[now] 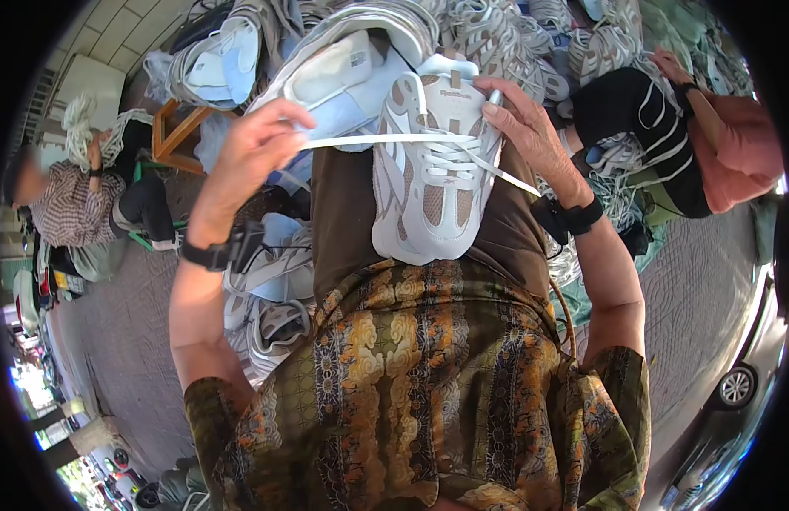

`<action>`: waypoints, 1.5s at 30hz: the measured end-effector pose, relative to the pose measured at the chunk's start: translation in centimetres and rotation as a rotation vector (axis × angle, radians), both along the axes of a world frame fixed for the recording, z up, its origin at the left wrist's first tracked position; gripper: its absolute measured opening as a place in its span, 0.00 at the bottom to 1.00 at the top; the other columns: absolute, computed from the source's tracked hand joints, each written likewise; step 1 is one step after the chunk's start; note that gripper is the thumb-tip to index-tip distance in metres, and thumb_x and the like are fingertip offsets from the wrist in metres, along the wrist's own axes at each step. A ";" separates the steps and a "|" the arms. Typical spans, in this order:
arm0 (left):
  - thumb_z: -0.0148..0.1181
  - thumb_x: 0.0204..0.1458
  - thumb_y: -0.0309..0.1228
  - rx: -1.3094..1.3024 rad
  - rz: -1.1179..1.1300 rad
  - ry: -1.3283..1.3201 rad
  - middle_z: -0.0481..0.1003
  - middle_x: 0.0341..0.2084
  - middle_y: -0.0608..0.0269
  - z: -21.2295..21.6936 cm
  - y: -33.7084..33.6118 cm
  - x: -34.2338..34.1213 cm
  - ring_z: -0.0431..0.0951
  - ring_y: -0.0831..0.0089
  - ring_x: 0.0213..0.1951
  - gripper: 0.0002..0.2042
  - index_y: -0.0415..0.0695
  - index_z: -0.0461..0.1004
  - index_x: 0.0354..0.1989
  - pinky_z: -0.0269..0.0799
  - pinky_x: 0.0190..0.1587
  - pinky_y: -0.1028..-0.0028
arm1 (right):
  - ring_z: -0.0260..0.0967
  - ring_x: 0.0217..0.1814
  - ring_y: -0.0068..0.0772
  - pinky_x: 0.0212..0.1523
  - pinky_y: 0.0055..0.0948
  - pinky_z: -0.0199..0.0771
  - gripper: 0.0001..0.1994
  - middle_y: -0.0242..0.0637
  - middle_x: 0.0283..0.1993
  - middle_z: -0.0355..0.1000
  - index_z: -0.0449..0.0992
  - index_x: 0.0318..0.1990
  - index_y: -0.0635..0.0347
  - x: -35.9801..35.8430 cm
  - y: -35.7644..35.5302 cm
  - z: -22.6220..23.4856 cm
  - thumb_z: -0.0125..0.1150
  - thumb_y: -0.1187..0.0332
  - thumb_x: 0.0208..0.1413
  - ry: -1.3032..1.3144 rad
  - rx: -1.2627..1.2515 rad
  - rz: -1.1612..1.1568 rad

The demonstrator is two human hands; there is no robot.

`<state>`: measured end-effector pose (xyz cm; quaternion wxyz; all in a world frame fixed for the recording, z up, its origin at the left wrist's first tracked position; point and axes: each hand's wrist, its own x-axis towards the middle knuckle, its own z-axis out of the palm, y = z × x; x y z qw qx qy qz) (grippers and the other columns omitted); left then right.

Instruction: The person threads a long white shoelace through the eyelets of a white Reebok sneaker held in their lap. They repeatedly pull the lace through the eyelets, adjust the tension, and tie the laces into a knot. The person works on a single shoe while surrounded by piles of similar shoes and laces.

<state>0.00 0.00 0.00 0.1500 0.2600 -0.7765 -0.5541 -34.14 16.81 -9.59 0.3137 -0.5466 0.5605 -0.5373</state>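
A white and beige sneaker (439, 223) rests on my lap, its toe toward me and its laces threaded part of the way up. My left hand (257, 157) pinches a flat white shoelace (360, 139) and holds it taut, out to the left of the shoe. At the upper right of the sneaker, my right hand (535, 136) grips the collar edge, with the thumb beside the eyelets and a finger near the tongue (450, 95). Another lace end hangs over the shoe's right side, below that hand. The right fingertips are partly hidden behind the shoe's edge.
Beyond my knees lies a large pile of similar sneakers (505, 38), with more shoes (280, 328) beside my left leg. A wooden stool (177, 136) stands at the left. One person (80, 204) sits far left, another (735, 153) at the right. A car (731, 409) is at the lower right.
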 end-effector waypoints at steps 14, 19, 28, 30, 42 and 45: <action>0.54 0.59 0.30 -0.070 -0.263 0.435 0.65 0.22 0.71 12.5 5.2 -3.7 0.56 0.89 0.13 0.13 0.36 0.65 0.47 0.47 0.17 0.86 | 0.65 0.26 0.21 0.26 0.19 0.63 0.12 0.32 0.28 0.70 0.77 0.39 0.62 9.9 -1.3 16.9 0.50 0.63 0.65 -0.238 -0.196 0.675; 0.55 0.59 0.31 -0.093 -0.153 0.372 0.66 0.17 0.73 10.2 5.6 -3.0 0.58 0.91 0.14 0.14 0.32 0.70 0.47 0.47 0.15 0.88 | 0.60 0.23 0.18 0.26 0.19 0.60 0.17 0.29 0.21 0.62 0.70 0.30 0.64 5.0 4.3 19.0 0.44 0.61 0.66 0.009 -0.045 0.359; 0.59 0.57 0.30 0.007 -0.216 -0.045 0.71 0.18 0.70 2.5 3.5 -6.8 0.62 0.90 0.15 0.08 0.38 0.76 0.39 0.54 0.17 0.88 | 0.53 0.22 0.18 0.30 0.21 0.59 0.15 0.25 0.19 0.57 0.68 0.30 0.62 -8.1 12.5 9.6 0.45 0.63 0.68 -0.238 -0.148 0.006; 0.59 0.57 0.29 0.041 -0.258 -0.046 0.72 0.19 0.69 0.6 3.0 -8.1 0.63 0.90 0.16 0.07 0.38 0.76 0.39 0.56 0.17 0.87 | 0.57 0.25 0.19 0.35 0.21 0.62 0.15 0.26 0.21 0.60 0.70 0.32 0.62 -10.0 13.0 7.0 0.46 0.62 0.68 -0.319 -0.136 -0.093; 0.58 0.55 0.26 0.007 -0.277 -0.007 0.73 0.17 0.68 -1.7 5.3 -14.1 0.68 0.86 0.16 0.05 0.40 0.73 0.39 0.62 0.20 0.83 | 0.59 0.23 0.11 0.24 0.16 0.59 0.10 0.25 0.25 0.68 0.76 0.46 0.62 -2.9 7.3 4.5 0.52 0.72 0.59 0.048 0.061 -0.286; 0.59 0.55 0.24 -0.025 -0.270 0.048 0.73 0.15 0.67 -1.5 6.1 -15.4 0.70 0.84 0.16 0.04 0.39 0.71 0.36 0.64 0.21 0.80 | 0.59 0.19 0.13 0.21 0.16 0.60 0.11 0.25 0.26 0.68 0.74 0.49 0.64 0.9 4.7 5.7 0.51 0.74 0.61 -0.089 0.055 0.019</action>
